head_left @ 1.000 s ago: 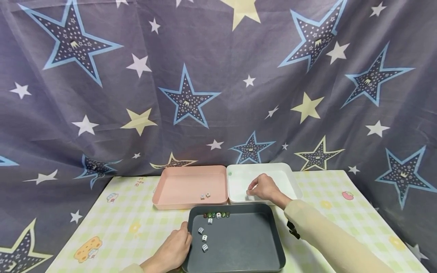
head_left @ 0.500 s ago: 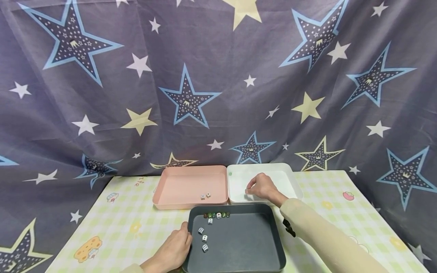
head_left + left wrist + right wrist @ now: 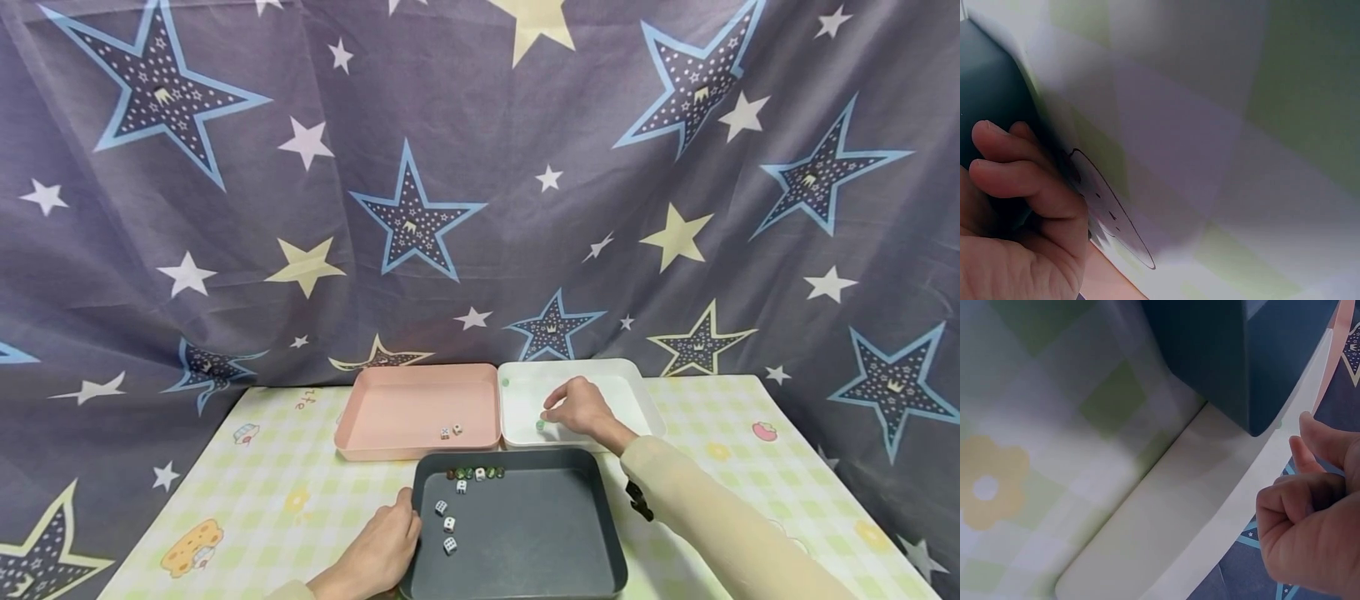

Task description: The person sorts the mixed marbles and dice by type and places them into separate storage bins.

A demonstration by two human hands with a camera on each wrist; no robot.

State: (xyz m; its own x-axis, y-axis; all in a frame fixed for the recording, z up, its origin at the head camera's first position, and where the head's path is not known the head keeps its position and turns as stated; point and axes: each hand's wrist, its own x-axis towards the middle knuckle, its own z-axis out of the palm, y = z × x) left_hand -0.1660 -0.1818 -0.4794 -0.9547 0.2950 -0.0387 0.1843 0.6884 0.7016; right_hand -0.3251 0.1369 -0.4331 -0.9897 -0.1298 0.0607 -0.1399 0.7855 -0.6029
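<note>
My right hand is over the white tray, its thumb and index finger slightly apart. Right at those fingertips, a green marble lies on the tray floor. Another green marble sits by the tray's far left corner. In the right wrist view, the thumb and index of the right hand extend past the white tray wall. My left hand grips the left side of the dark grey tray; its bent fingers show at that side in the left wrist view.
Inside the dark tray are several white dice near its left side and a row of marbles along the far wall. Two dice lie in the pink tray, which adjoins the white one. A starry curtain hangs behind the checked tablecloth.
The right hand's fingers have parted, and the green marble they hid now shows on the white tray's floor. The left hand keeps its place on the dark tray.
</note>
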